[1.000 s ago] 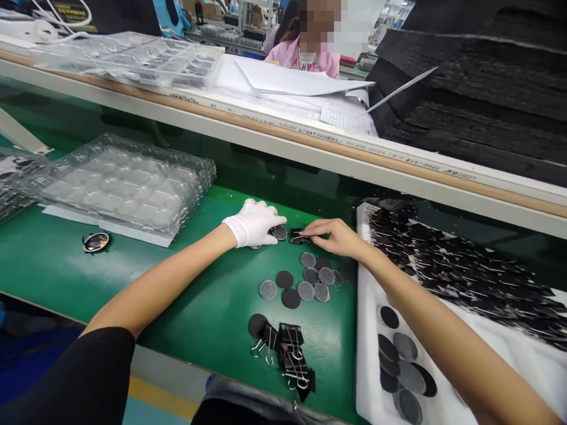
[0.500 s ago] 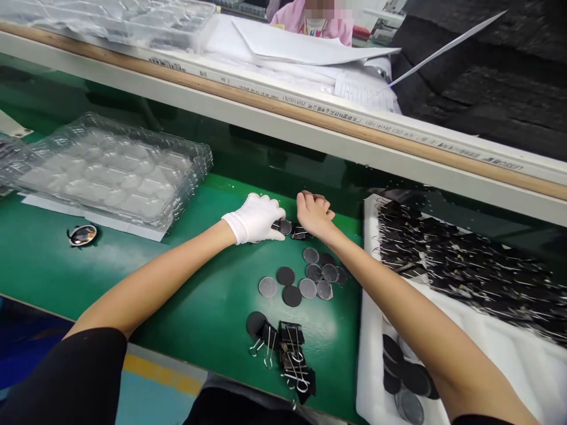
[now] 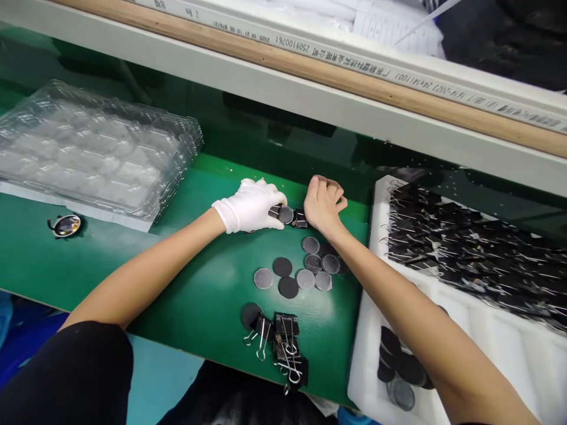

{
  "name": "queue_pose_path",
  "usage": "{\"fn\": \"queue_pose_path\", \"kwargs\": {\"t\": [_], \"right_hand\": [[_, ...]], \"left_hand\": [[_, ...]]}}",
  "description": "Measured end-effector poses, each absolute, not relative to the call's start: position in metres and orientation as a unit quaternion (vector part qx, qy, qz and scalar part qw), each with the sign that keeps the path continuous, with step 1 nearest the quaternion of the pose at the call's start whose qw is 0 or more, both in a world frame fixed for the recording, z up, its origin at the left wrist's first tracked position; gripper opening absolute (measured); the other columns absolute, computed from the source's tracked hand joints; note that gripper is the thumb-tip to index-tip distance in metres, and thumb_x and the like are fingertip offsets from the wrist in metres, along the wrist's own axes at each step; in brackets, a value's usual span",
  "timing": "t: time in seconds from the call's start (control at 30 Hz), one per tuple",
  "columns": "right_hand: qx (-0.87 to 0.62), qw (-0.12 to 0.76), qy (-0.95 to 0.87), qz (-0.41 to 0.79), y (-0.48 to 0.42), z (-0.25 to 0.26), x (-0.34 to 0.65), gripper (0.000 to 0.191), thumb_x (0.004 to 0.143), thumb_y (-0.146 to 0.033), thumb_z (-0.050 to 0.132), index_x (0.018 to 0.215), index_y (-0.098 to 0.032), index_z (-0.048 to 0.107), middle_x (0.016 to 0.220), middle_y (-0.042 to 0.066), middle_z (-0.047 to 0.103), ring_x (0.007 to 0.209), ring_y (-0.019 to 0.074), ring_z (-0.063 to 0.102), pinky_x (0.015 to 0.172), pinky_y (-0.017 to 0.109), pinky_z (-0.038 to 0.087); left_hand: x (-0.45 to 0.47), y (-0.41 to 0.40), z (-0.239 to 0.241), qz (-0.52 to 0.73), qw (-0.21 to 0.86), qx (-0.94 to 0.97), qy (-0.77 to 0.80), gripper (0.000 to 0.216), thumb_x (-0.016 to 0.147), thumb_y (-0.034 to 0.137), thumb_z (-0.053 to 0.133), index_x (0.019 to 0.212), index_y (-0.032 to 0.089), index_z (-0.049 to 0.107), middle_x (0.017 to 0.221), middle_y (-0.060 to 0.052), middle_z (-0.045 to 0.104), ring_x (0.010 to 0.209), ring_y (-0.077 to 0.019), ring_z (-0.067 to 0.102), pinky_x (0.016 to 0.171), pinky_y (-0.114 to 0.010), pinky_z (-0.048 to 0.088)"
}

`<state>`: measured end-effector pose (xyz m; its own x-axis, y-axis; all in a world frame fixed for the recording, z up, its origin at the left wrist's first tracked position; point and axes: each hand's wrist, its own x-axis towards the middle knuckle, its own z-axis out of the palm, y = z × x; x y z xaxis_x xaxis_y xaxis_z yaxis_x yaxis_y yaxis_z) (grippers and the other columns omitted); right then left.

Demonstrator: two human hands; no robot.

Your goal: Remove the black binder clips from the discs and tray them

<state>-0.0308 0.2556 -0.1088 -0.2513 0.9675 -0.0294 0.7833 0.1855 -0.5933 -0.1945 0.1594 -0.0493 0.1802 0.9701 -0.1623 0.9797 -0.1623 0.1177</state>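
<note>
Pinching a grey disc [image 3: 286,214] in the gloved left hand [image 3: 250,206], steadying it; pressing a black clip [image 3: 300,219] beside it with the curled bare right hand [image 3: 323,203].

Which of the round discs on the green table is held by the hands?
The grey disc at the gloved left hand fingertips; the others lie loose nearer the person.

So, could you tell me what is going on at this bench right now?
A person works at a green bench. The gloved left hand pinches a small grey disc, and the bare right hand presses a black binder clip against it. More loose discs lie just below the hands, with a heap of binder clips nearer the person. Clear trays are stacked to the left, and a white foam tray of clips sits on the right.
</note>
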Motion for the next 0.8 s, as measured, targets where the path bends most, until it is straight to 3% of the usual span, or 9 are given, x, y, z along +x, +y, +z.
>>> {"fn": "queue_pose_path", "kwargs": {"t": [0.23,0.6,0.8], "right_hand": [[-0.583,0.192,-0.754,0.234,0.257,-0.115,-0.030,0.054,0.105,-0.048,0.008,0.133,-0.027,0.050,0.146,0.014,0.045,0.144,0.0306,0.032,0.116,0.064,0.021],[-0.571,0.199,-0.755,0.253,0.257,-0.115,-0.027,0.056,0.105,-0.051,0.005,0.128,-0.028,0.052,0.145,0.013,0.046,0.145,0.0300,0.030,0.116,0.066,0.017],[-0.576,0.186,-0.753,0.256,0.256,-0.111,-0.026,0.055,0.105,-0.047,0.007,0.130,-0.026,0.052,0.146,0.014,0.045,0.146,0.0293,0.031,0.119,0.061,0.018]], "left_hand": [[-0.186,0.158,-0.051,-0.021,0.086,0.767,0.636,0.045,0.087,0.060,0.068,0.116,0.026,0.069,0.111,-0.007,0.069,0.107,-0.0308,0.059,0.091,-0.042,0.035],[-0.184,0.160,-0.055,-0.011,0.076,0.774,0.628,0.045,0.087,0.060,0.069,0.116,0.025,0.069,0.111,-0.008,0.068,0.107,-0.0318,0.059,0.089,-0.042,0.036],[-0.181,0.161,-0.058,-0.007,0.075,0.777,0.625,0.047,0.088,0.060,0.067,0.118,0.024,0.068,0.112,-0.009,0.067,0.109,-0.0325,0.058,0.090,-0.043,0.036]]}}
